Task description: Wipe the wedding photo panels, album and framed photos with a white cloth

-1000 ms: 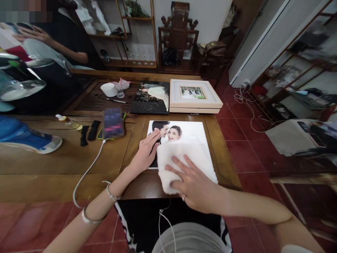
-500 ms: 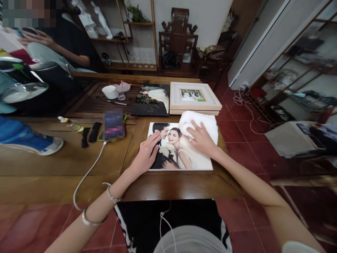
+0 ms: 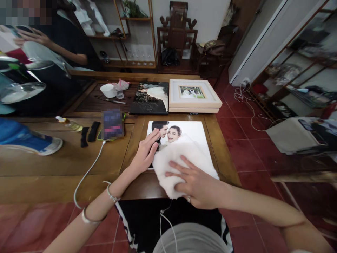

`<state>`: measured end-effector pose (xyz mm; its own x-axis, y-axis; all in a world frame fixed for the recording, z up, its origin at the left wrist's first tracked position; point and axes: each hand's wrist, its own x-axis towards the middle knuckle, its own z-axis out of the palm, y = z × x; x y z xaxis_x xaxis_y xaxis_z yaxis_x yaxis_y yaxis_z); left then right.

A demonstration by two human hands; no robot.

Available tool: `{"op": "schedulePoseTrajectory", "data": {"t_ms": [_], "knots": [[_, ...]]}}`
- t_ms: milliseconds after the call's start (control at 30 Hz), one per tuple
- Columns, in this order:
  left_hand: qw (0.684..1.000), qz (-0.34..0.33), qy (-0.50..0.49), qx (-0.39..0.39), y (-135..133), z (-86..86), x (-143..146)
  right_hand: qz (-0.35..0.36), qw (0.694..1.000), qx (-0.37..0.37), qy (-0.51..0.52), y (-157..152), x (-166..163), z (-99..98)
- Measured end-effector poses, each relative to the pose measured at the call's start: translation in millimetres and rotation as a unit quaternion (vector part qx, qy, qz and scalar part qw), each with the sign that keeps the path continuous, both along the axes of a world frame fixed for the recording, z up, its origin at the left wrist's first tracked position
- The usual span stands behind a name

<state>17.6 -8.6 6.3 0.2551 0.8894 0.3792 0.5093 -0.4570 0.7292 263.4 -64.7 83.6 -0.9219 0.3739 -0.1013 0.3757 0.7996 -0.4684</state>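
Observation:
A photo panel [image 3: 193, 129] showing a couple lies flat near the table's front edge. My left hand [image 3: 145, 151] rests on its left side, fingers stretched out and holding nothing. Over the panel's lower right part spreads a fluffy white cloth [image 3: 168, 158], which hangs past the panel's near edge and hides much of the picture. My right hand [image 3: 193, 181] presses on this cloth with fingers partly spread, some of them sunk into the pile.
Behind the panel are a dark photo board [image 3: 150, 102] and a light wooden frame [image 3: 175, 102]. To the left sit a phone [image 3: 112, 124] on a white cable, black straps [image 3: 93, 131], a dropper bottle [image 3: 68, 123] and a white cup [image 3: 108, 91]. A person [image 3: 71, 45] stands at the far left.
My right hand and the white cloth have moved from the panel's upper right corner toward me, down to its near edge. My left hand has stayed nearly in place.

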Motion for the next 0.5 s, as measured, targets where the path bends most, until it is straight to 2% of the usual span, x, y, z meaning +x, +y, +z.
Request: {"op": "schedulePoseTrajectory", "data": {"t_ms": [133,267,367,500], "knots": [[0.997,0.001,0.069,-0.016,1.4,-3.1,1.4,-0.109,0.994,0.023,-0.004,-8.0,28.6,3.5],[0.995,0.006,0.103,-0.007,1.7,-4.7,1.8,-0.200,0.977,0.078,0.006,13.7,40.3,-8.8],[0.994,0.009,0.111,-0.002,1.8,-5.7,2.3,-0.238,0.966,0.098,0.022,47.1,30.9,-15.6],[0.994,0.009,0.105,-0.003,2.4,-7.6,2.8,-0.243,0.967,0.063,0.042,97.2,-9.6,-7.9]]}}
